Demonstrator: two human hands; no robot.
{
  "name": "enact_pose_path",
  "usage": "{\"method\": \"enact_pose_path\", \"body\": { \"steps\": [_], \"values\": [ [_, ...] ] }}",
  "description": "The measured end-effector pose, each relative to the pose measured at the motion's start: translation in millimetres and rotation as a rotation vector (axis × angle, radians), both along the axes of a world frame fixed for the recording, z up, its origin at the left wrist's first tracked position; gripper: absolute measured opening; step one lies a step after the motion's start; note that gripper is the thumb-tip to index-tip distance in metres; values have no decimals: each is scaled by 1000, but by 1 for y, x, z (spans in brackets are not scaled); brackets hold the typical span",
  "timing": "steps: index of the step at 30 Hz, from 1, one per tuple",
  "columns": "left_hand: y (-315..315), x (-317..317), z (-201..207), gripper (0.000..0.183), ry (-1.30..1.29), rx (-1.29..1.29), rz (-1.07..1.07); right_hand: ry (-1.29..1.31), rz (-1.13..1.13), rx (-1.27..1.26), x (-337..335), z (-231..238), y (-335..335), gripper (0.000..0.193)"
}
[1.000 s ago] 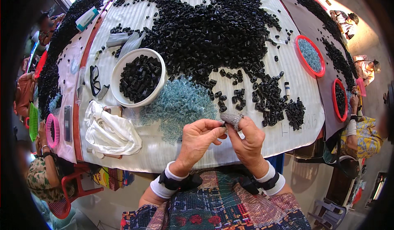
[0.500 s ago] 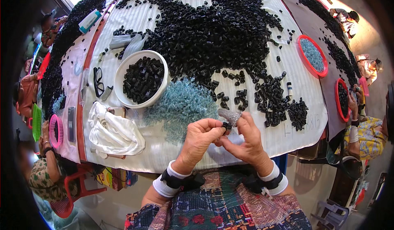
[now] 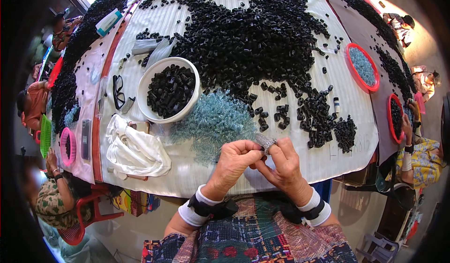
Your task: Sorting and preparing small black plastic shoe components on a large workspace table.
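My left hand (image 3: 234, 162) and my right hand (image 3: 284, 167) meet above the near edge of the white-covered table. The left thumb and index finger are pinched together; what they hold, if anything, is hidden. My right fingers close round a silvery-grey, finely textured bundle (image 3: 265, 141), whose kind I cannot make out. Just beyond lies a pile of small translucent blue pieces (image 3: 215, 117). Short black cylindrical pieces (image 3: 243, 47) form a large heap farther off, with smaller clusters (image 3: 315, 120) to the right of my hands. A white bowl (image 3: 142, 94) holds more black pieces.
Left of the bowl are black-framed glasses (image 3: 118, 91) and, nearer, a bunched white cloth (image 3: 133, 150). A small capped tube (image 3: 336, 105) stands at right. Red-rimmed trays (image 3: 349, 68) sit on the right-hand table. Several people work at both sides; a phone (image 3: 86, 138) lies left.
The black piece seen between my fingertips is hidden or gone from view. The grey bundle now sits lower, nearer the left fingertips. The whole view has shifted slightly.
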State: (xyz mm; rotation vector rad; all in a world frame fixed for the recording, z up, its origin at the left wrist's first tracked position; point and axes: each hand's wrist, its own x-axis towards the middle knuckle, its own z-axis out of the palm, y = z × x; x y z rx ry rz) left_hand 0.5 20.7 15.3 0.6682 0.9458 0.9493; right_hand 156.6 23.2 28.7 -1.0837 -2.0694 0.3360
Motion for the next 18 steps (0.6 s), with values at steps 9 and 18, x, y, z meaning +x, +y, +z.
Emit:
{"method": "enact_pose_path", "body": {
  "steps": [9, 18],
  "values": [
    [1, 0, 6, 17, -46, -46, -22, -37, -27, 49, 4, 3, 5, 30],
    [2, -4, -3, 16, -161, -31, -46, -27, -8, 89, 7, 6, 5, 32]
  ]
}}
